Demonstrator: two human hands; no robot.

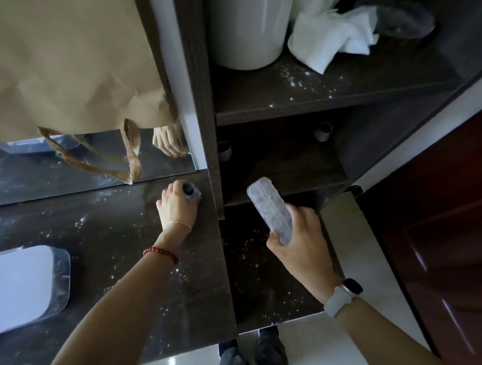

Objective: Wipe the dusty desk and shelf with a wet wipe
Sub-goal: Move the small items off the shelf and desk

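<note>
The dark desk [112, 231] is speckled with white dust. My left hand [176, 203] presses a grey, dirty wet wipe [192, 192] onto the desk's far right corner, against the shelf's side panel. My right hand [301, 236] holds a long translucent plastic case [272, 209] above the dusty lower shelf [257, 268]. The upper shelf board [310, 93] also carries white dust. A crumpled white wipe [330, 41] lies at its back.
A brown paper bag [66, 59] hangs over a mirror [65, 171] at the desk's back. A white packet [13, 287] lies at the desk's left. A white cylinder [243, 27] and a grey object [402, 20] stand on the upper shelf. A dark red door [443, 223] is at right.
</note>
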